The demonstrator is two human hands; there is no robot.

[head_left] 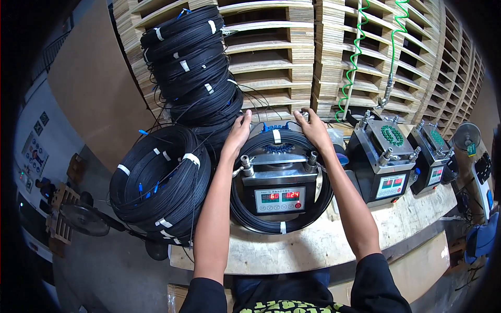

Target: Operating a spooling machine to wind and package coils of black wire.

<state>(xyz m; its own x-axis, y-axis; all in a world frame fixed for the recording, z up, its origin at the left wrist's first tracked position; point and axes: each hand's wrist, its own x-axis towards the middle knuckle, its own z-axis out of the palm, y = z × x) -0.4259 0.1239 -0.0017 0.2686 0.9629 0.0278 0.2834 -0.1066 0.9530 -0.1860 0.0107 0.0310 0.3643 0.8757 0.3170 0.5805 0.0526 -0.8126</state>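
Note:
A coil of black cable point(282, 221) with white tape bands lies around a small metal machine point(278, 180) with a red and green digital display on the wooden bench. My left hand point(239, 131) rests on the coil's far left side, fingers curled over the cable. On the far right side of the coil, my right hand point(311, 127) grips the cable behind the machine. Blue connectors point(272, 127) show between my hands.
A tall stack of black cable coils point(195, 62) stands at the back left, another pile point(159, 182) at the bench's left end. Two similar machines point(383, 161) point(434, 156) sit to the right. Wooden pallets point(323, 47) and green coiled hoses point(355, 57) stand behind. A fan point(83, 219) is lower left.

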